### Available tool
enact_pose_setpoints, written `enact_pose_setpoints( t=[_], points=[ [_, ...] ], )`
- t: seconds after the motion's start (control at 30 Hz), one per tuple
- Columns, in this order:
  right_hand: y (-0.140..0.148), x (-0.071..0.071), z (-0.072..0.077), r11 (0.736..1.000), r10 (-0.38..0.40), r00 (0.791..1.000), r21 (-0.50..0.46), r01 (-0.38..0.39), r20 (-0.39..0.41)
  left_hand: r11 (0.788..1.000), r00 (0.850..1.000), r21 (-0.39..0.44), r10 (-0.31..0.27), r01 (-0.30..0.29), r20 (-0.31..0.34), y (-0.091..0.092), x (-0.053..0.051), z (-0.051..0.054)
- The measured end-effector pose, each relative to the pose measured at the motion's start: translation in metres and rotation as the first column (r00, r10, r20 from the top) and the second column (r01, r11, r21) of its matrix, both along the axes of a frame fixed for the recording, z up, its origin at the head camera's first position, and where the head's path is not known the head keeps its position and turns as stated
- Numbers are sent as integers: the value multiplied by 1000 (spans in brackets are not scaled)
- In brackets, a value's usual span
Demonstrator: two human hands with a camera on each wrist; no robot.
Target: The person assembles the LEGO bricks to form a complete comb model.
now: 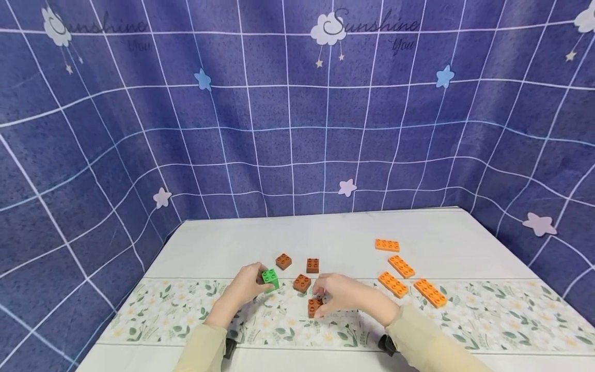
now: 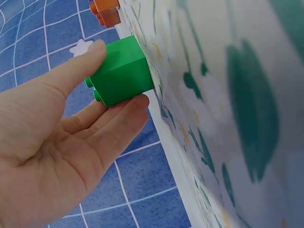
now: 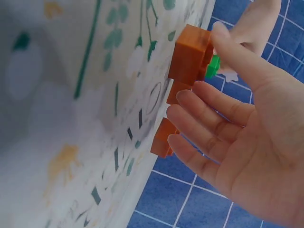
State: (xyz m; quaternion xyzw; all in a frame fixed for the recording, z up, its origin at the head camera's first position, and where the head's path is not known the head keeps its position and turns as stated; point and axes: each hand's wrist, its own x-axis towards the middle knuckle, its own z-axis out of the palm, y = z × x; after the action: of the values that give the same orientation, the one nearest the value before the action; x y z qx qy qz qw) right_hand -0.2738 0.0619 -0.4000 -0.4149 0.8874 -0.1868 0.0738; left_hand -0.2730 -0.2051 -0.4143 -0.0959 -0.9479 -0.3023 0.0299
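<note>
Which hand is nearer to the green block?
Left. The left hand pinches the green block. The right hand is apart from it, off to its right, at a brown brick.

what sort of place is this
Probably a tabletop play corner: a white table with a floral strip, a starry blue curtain around it, and toy building bricks on top.

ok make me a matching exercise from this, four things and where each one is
1. green block
2. flat orange bricks
3. blue curtain
4. right hand

A. at the nearest brown brick
B. behind the table
C. held by the left hand
D. towards the table's right side, head view

Pairs: 1-C, 2-D, 3-B, 4-A
</note>
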Motion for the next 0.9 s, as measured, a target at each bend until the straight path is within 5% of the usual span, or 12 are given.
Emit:
enact_pose_setpoints(
  t=[0.9],
  points=[
    [-1,1,-10,1000,-15,1000,-21,15,24,997,999,71,-5,2,38,-2,1,-1]
  ],
)
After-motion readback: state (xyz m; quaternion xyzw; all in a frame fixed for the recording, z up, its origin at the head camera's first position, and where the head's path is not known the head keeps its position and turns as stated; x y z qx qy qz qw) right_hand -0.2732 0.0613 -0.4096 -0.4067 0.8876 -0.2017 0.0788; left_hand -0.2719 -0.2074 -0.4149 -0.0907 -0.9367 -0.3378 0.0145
